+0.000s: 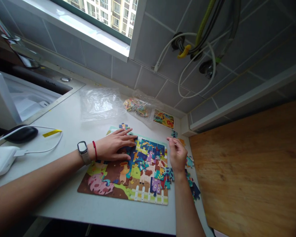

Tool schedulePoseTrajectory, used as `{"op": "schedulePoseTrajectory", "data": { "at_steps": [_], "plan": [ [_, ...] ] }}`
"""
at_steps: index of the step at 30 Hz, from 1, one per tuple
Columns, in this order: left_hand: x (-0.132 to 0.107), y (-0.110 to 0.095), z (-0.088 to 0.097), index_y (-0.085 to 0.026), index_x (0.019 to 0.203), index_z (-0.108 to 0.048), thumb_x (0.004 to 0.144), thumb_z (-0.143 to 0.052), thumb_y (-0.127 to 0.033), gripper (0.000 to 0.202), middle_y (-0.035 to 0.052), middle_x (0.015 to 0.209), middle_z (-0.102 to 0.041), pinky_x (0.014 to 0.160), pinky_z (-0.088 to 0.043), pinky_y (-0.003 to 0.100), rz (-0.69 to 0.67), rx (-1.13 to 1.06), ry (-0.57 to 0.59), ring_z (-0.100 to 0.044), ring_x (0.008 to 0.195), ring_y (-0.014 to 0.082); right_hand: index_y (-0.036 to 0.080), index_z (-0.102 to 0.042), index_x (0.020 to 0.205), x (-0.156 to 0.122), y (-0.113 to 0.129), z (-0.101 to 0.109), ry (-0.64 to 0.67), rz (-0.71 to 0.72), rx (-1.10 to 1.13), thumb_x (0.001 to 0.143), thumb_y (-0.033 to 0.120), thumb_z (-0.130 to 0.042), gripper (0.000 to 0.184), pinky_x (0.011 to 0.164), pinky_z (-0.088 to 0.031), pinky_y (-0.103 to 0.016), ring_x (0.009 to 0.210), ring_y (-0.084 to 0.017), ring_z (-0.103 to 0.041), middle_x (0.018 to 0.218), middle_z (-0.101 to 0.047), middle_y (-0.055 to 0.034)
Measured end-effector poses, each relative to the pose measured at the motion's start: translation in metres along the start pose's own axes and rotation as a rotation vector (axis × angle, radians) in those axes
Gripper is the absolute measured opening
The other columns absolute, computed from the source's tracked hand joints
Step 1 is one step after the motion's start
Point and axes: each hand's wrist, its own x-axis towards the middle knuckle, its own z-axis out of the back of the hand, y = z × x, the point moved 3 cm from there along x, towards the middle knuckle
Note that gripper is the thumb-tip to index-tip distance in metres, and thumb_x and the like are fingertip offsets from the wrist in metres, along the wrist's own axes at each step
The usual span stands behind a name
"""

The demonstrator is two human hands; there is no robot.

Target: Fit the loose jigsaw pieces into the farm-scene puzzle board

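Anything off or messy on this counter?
Nothing spilled or damaged. Only oddity: loose pieces lie scattered off the right edge of the puzzle, beside the right hand. The left hand rests flat on the puzzle.

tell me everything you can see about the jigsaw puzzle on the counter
The jigsaw puzzle is a flat, rectangular, cardboard-looking picture in bright cartoon colours, with a white fence along its near edge. It lies on the pale counter, mostly assembled, though pieces near its right side sit unevenly. The left hand rests flat on its upper part. The right hand is at its right edge, where loose pieces lie.
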Motion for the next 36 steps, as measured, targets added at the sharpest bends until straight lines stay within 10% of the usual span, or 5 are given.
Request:
{"op": "schedulePoseTrajectory", "data": {
  "at_steps": [6,15,24,30,36],
  "plan": [
    [0.003,-0.014,-0.005,-0.030,0.144,-0.063,0.101,-0.058,-0.059,0.051,0.0047,0.163,-0.050,0.129,-0.025,0.061,-0.045,0.067,0.028,-0.029,0.159,0.0406,0.023,-0.080,0.117,-0.007,0.005,-0.009,0.426,0.048,-0.160,0.092,0.035,-0.076,0.028,0.095,-0.057,-0.037,0.103,-0.024,-0.071,0.111,-0.074,-0.0083],
    [0.046,-0.032,-0.018,-0.028,0.150,-0.058,0.104,-0.057,-0.057,0.055,0.0073,0.161,-0.053,0.123,-0.035,0.059,-0.129,0.153,0.123,-0.040,0.154,0.0388,0.028,-0.082,0.115,-0.012,0.007,-0.009,0.556,0.138,-0.350,0.092,0.028,-0.078,0.023,0.105,-0.055,-0.045,0.116,-0.027,-0.066,0.120,-0.073,-0.0086],
    [0.061,-0.039,-0.014,-0.027,0.136,-0.068,0.105,-0.056,-0.052,0.041,0.0054,0.152,-0.063,0.117,-0.042,0.057,-0.061,0.245,0.140,-0.052,0.145,0.0367,0.027,-0.082,0.110,-0.018,0.011,-0.008,0.586,0.298,-0.423,0.096,0.027,-0.072,0.017,0.105,-0.055,-0.051,0.121,-0.032,-0.064,0.132,-0.070,-0.0122],
    [0.077,-0.048,-0.004,-0.024,0.120,-0.073,0.105,-0.059,-0.041,0.027,0.0069,0.137,-0.071,0.104,-0.052,0.053,-0.056,0.213,0.181,-0.067,0.123,0.0317,0.023,-0.067,0.070,-0.008,0.012,0.023,0.312,0.117,-0.068,0.102,0.037,-0.063,0.035,0.083,-0.058,-0.036,0.086,-0.022,-0.071,0.094,-0.074,-0.0067],
    [0.076,-0.045,-0.006,-0.023,0.129,-0.069,0.105,-0.060,-0.039,0.031,0.0104,0.136,-0.070,0.103,-0.054,0.051,-0.080,0.185,0.144,-0.066,0.123,0.0311,0.024,-0.076,0.091,-0.005,-0.006,0.022,0.356,0.067,-0.179,0.100,0.031,-0.063,0.018,0.087,-0.057,-0.036,0.092,-0.023,-0.072,0.095,-0.074,-0.0062]
  ]
}}
